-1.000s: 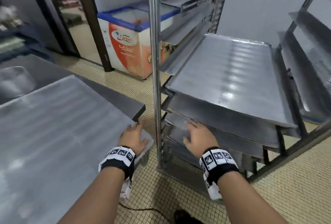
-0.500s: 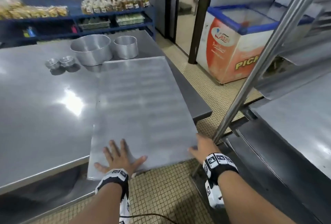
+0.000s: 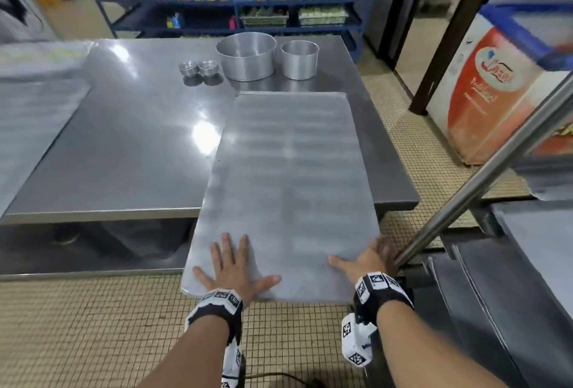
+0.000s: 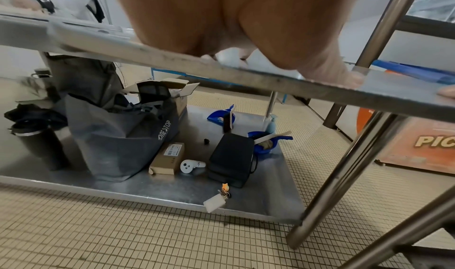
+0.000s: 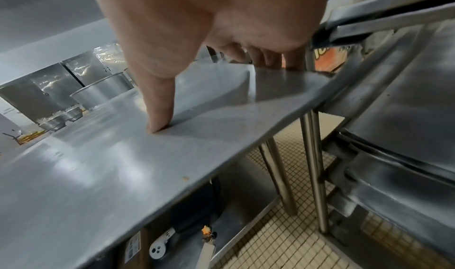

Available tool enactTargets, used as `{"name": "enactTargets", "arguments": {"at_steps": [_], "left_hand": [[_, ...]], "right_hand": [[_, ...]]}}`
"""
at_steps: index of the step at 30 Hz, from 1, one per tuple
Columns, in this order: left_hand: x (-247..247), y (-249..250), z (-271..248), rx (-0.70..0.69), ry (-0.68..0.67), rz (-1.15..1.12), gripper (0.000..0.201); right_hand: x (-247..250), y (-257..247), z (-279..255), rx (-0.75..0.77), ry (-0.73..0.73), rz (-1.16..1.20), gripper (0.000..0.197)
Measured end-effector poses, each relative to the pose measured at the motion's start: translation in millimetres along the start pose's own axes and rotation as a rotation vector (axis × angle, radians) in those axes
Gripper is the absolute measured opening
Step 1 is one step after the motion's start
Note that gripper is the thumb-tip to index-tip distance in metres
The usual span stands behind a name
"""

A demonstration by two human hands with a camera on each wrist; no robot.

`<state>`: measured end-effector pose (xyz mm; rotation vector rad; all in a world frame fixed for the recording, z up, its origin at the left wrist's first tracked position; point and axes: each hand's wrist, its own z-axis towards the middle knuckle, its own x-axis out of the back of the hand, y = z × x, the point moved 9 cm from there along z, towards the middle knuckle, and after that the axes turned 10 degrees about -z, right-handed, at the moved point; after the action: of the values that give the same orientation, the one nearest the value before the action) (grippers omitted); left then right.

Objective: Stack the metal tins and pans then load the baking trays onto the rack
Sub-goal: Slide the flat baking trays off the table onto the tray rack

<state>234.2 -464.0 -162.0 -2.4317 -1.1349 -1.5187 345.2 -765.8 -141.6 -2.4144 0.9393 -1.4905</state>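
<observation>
A large flat baking tray (image 3: 288, 176) lies on the steel table (image 3: 124, 145), its near end sticking out past the table's front edge. My left hand (image 3: 232, 266) presses flat on the tray's near left corner with fingers spread. My right hand (image 3: 369, 260) holds the near right corner, thumb (image 5: 157, 117) on top and fingers wrapped over the side edge. At the table's far end stand a big round pan (image 3: 246, 55), a smaller round pan (image 3: 299, 58) and two small fluted tins (image 3: 198, 68). The rack (image 3: 483, 170) with loaded trays (image 3: 511, 310) is just right of my right hand.
Another grey sheet (image 3: 34, 108) lies blurred at the left. A red and white chest freezer (image 3: 490, 92) stands behind the rack. Blue shelves (image 3: 235, 15) with packed goods line the back wall. Bags and boxes (image 4: 118, 137) fill the table's lower shelf.
The view swung from the rack to the table. My right hand left the rack's trays and took the tray's near right corner. My left hand now lies flat on the tray.
</observation>
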Motion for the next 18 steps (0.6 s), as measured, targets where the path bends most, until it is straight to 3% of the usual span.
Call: {"name": "enactTargets", "arguments": {"at_steps": [5, 9, 12, 18], "left_hand": [[0.8, -6.3, -10.5, 0.067, 0.042, -0.044, 0.138], [37.5, -24.6, -2.2, 0.247, 0.186, -0.193, 0.144], [59.5, -53.1, 9.4, 0.379, 0.272, -0.373, 0.142], [67.7, -83.5, 16.2, 0.436, 0.296, -0.590, 0.119]], "right_hand": [[-1.4, 16.9, 0.7, -0.053, 0.013, -0.039, 0.157], [-2.1, 20.4, 2.5, -0.090, -0.010, 0.005, 0.158], [-3.9, 21.8, 4.8, -0.100, -0.013, 0.145, 0.150], [-2.4, 15.9, -0.6, -0.121, 0.001, 0.288, 0.122]]}}
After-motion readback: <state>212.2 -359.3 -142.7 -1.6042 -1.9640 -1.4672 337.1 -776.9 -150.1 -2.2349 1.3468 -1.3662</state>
